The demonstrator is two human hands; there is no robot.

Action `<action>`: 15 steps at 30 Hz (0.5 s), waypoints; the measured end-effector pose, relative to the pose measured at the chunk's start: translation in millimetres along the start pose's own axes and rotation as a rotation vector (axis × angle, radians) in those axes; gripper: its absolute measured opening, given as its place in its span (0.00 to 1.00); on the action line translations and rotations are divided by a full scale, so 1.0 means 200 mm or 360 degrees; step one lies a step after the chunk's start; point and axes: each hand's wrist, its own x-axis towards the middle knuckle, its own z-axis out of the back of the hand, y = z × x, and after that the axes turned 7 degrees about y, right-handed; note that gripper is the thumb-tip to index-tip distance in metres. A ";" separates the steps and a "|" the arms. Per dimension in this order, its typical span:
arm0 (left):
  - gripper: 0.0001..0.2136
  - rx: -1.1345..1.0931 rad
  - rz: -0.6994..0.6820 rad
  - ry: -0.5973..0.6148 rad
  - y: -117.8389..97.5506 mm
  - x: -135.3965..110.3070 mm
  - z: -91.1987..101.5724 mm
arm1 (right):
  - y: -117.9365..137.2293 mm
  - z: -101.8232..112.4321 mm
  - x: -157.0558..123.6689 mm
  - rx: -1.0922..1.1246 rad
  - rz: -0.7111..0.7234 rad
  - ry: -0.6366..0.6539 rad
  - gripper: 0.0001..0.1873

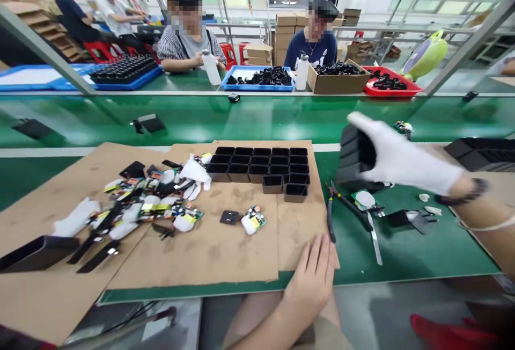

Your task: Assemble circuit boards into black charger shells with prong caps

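Observation:
My right hand point(396, 151), in a white glove and slightly blurred, grips a group of black plastic cases point(349, 154) held above the right side of the bench. Flat on the front right edge of the cardboard point(249, 264) lies my left hand point(311, 272), bare, its fingers stretched out and holding nothing. Just beyond those fingers are cutting pliers point(348, 208) with dark handles. Rows of open black cases point(261, 165) stand on the cardboard. In front of them rests a circuit board point(253, 220) with white and yellow parts, next to a small black plate point(230, 217).
Many circuit boards point(155, 199) are heaped on the left, near an empty black case point(40, 253). More black cases point(483, 152) lie at far right. A green conveyor belt point(273, 116) carries a few black parts. Two people sit across it behind trays point(257, 88) of black parts.

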 end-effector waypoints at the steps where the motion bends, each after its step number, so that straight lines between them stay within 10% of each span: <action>1: 0.21 0.0010 -0.0001 0.0002 0.00 0.00 0.00 | 0.09 -0.09 0.04 -0.0066 0.0075 0.0109 0.60; 7: 0.21 -0.0002 0.0048 -0.0042 0.00 0.00 0.00 | 0.12 -0.46 0.22 -0.0164 0.0149 0.0485 0.63; 15: 0.20 -0.0020 0.0066 -0.0092 -0.01 0.00 -0.02 | 0.03 -0.43 0.26 0.0111 0.0242 0.0558 0.64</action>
